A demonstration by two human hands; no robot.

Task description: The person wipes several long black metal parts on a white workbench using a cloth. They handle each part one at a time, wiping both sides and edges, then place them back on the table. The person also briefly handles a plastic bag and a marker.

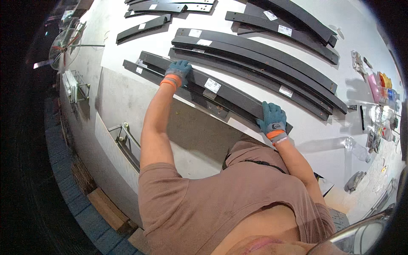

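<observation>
Both my hands wear teal work gloves with orange and grey cuffs. A long black metal bar (pixel 229 94) with a white label lies along the near edge of the white table. My left hand (pixel 179 71) is closed over the bar toward its left end, thumb side hidden. Near the right end, my right hand (pixel 273 118) grips the same bar with its fingers over the top. Under and in front of it lies a second black bar (pixel 148 77), partly hidden and reaching past the table edge. Beyond them rests a group of long black bars (pixel 255 53).
More labelled black bars (pixel 289 27) lie at the far right, and shorter ones (pixel 142 28) at the far left. A clear plastic bottle (pixel 356 149) and small items stand on the right. A fan (pixel 65 49) is at the left, with wooden blocks (pixel 107 209) below.
</observation>
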